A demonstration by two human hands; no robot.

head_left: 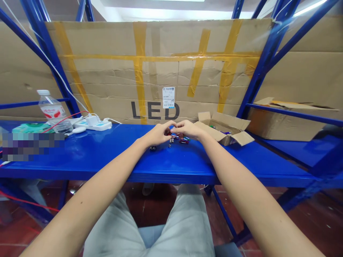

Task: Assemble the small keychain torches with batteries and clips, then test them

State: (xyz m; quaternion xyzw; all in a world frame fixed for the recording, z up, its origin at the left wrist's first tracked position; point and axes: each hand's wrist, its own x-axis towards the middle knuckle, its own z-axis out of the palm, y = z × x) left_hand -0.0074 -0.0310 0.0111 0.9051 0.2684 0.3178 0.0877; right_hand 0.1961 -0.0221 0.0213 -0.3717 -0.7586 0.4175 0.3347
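Note:
Over the blue table (102, 153), my left hand (158, 134) and my right hand (189, 129) meet fingertip to fingertip. Fingers of both are bent into a pinch; whatever sits between them is too small and too covered to name. Just under my right hand lie shiny coloured pieces, among them a red one (183, 141) and a green one (187, 138). Several tiny silver metal pieces (172, 140) rest on the tabletop between the hands. Close by my left wrist is a cluster of small dark pieces (153, 148), partly hidden.
An open cardboard box (227, 139) with coloured items inside stands right of my hands. A larger carton (286, 123) is farther right. At left are a water bottle (55, 112), a power strip (99, 125) and a green packet (30, 128). A big LED carton (112, 85) backs the table.

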